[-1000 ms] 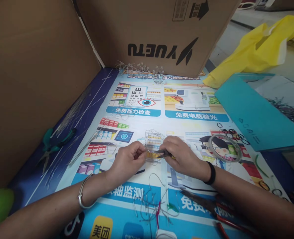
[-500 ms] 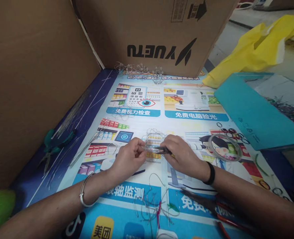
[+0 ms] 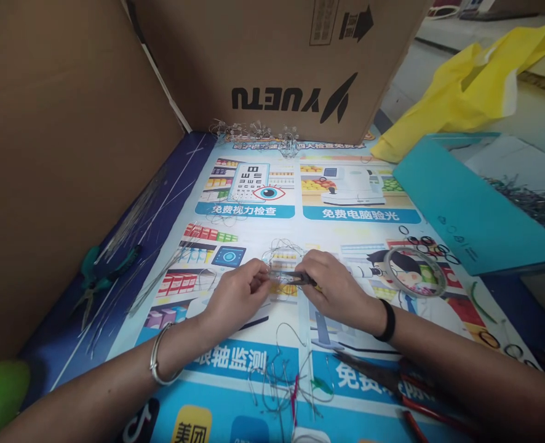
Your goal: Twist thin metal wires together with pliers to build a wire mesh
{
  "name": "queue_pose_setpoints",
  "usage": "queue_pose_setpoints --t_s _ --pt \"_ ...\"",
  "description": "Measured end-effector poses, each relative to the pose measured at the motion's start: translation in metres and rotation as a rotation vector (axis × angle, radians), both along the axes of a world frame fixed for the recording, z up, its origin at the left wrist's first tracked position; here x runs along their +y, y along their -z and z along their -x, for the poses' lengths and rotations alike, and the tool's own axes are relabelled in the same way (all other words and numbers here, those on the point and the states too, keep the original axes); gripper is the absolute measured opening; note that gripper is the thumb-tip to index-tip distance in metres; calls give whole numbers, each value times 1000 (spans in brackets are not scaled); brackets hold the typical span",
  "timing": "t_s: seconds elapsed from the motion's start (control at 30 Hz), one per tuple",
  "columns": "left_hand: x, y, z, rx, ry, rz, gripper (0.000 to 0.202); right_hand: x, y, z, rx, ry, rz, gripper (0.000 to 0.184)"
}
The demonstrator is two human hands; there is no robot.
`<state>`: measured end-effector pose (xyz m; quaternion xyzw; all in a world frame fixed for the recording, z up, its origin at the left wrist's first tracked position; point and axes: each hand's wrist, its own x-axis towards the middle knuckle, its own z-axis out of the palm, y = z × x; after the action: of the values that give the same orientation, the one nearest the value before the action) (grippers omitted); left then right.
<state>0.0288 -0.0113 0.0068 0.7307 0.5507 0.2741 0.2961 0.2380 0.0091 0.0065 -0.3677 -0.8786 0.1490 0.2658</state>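
Note:
My left hand (image 3: pixel 238 294) is pinched shut on a thin piece of silver wire (image 3: pixel 270 273) over the printed poster mat (image 3: pixel 360 209). My right hand (image 3: pixel 334 288) is closed round a small pair of dark pliers (image 3: pixel 298 279), whose tip meets the wire between the two hands. A loose tangle of fine wire (image 3: pixel 285 251) lies just beyond my fingers. A silver bangle sits on my left wrist and a black band on my right.
Cut wire scraps (image 3: pixel 282 378) lie near me. Red-handled pliers (image 3: pixel 399 394) rest by my right forearm, green-handled pliers (image 3: pixel 98 275) and long straight wires (image 3: pixel 136 231) at left. A tape roll (image 3: pixel 414 272), small black rings (image 3: pixel 432 245), a teal box (image 3: pixel 466 203), a yellow bag (image 3: pixel 466 86) and cardboard boxes (image 3: pixel 272 61) surround the mat.
Both hands stay together on the wire, with only small finger shifts. The view has tilted slightly, so everything sits a little lower left.

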Motion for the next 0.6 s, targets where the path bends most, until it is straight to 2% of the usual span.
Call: queue_pose_setpoints --t_s 0.23,0.4,0.6 --pt "1 4 6 156 94 -391 16 0 1 0 -2 12 17 13" --pt "-2 6 10 292 174 -497 18 1 1 -1 1 11 42 13" --pt "-3 -2 10 492 270 -684 21 0 -1 -1 8 10 65 13"
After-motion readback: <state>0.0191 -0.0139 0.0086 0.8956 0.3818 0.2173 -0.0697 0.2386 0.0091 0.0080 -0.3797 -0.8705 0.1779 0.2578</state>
